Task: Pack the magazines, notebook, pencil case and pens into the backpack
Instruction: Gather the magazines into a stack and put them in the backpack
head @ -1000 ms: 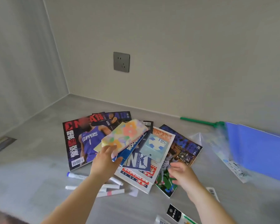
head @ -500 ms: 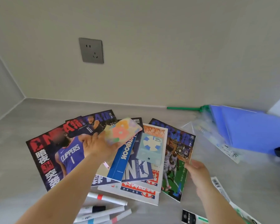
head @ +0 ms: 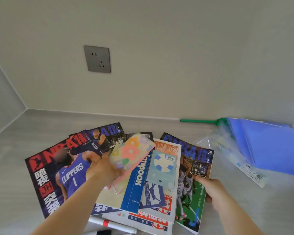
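Several basketball magazines lie fanned out on the grey floor, the largest a Clippers cover (head: 46,175) at the left. On top of them rests a blue notebook (head: 136,187) and a light-blue card (head: 162,167). My left hand (head: 103,170) holds the flowered pencil case (head: 131,155) lifted above the pile. My right hand (head: 210,190) grips the right edge of the magazine with the green court (head: 190,192). White marker pens (head: 112,223) poke out under the pile at the bottom edge. No backpack shows.
Blue folders (head: 270,146) lie at the right with a clear plastic bag (head: 227,150) in front of them. A green stick (head: 199,121) lies along the wall. A grey socket (head: 97,59) sits on the wall behind.
My left hand has lifted the pencil case off the pile and holds it higher. My right hand has moved right to the green-court magazine's edge. The camera has come closer.
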